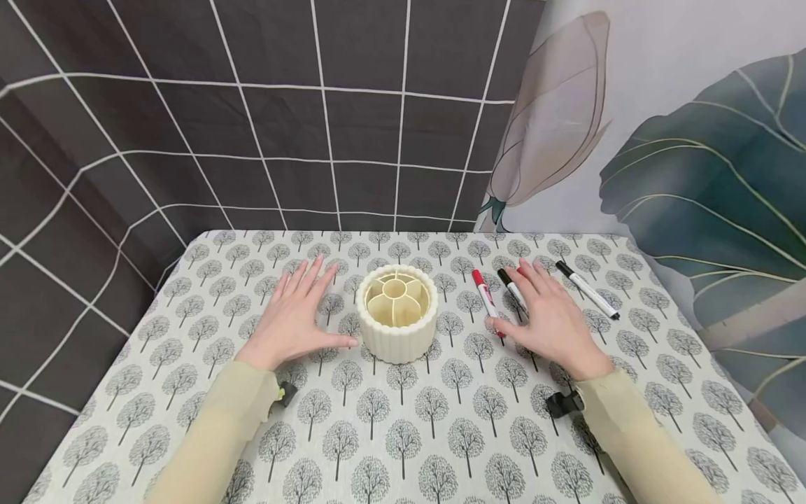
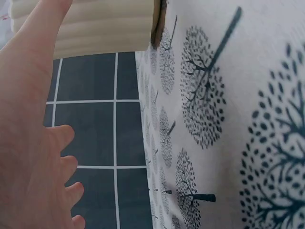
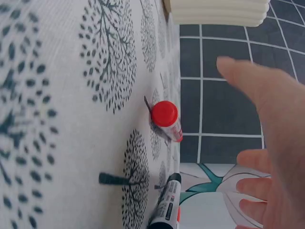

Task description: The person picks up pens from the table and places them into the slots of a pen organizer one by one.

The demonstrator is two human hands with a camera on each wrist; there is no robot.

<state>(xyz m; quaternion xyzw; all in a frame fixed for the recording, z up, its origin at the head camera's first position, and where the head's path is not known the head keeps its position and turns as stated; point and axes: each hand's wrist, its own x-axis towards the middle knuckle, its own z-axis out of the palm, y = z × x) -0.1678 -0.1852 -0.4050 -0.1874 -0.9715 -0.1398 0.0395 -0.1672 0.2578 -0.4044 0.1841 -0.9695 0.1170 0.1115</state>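
A cream desk organizer (image 1: 398, 343), round and ribbed with several inner compartments, stands upright in mid-table. My left hand (image 1: 292, 313) is spread to its left, thumb pointing at its wall; in the left wrist view the thumb overlaps the organizer (image 2: 107, 31). On the right, my right hand (image 1: 554, 322) hovers with spread fingers over the markers and holds nothing. A white marker with a red cap (image 1: 478, 277) lies by its thumb. Partly hidden beneath the hand are a black-capped marker (image 1: 506, 278) and another red tip (image 1: 521, 270). Another black-capped marker (image 1: 587, 290) lies beyond the fingers.
A white cloth with a tree print (image 1: 403, 434) covers the table. Behind it hangs a dark curtain with white grid lines (image 1: 365, 126), with a floral curtain (image 1: 567, 140) at the right. Each wrist wears a small black device (image 1: 563, 404).
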